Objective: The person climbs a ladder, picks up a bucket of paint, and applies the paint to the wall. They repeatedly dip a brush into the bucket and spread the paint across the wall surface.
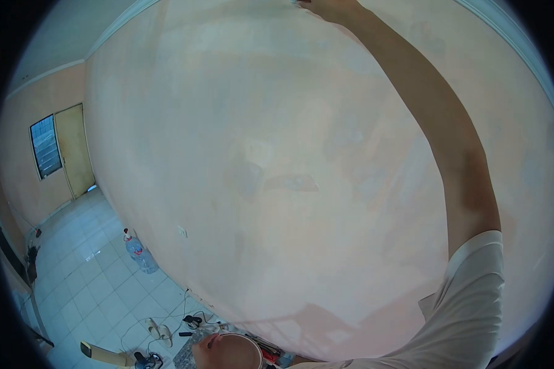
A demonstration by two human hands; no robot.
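My right arm reaches far up along the wall [363, 246], and my right hand [317, 5] is cut off by the top edge of the view. Its fingers are closed around something small and whitish [294, 2], and I cannot tell what it is. Low in the view, my left hand [204, 352] is closed at the left side of a round tub [261, 353] with a pale rim. The tub looks pinkish brown inside. The wall is pale pink with whitish, smeared patches.
On the tiled floor [83, 270] stands a large clear water bottle [140, 255] near the wall. A pair of slippers [159, 331], cables and a dark plug-like item [192, 321] lie below. A door [74, 150] and louvred window [45, 146] are at far left.
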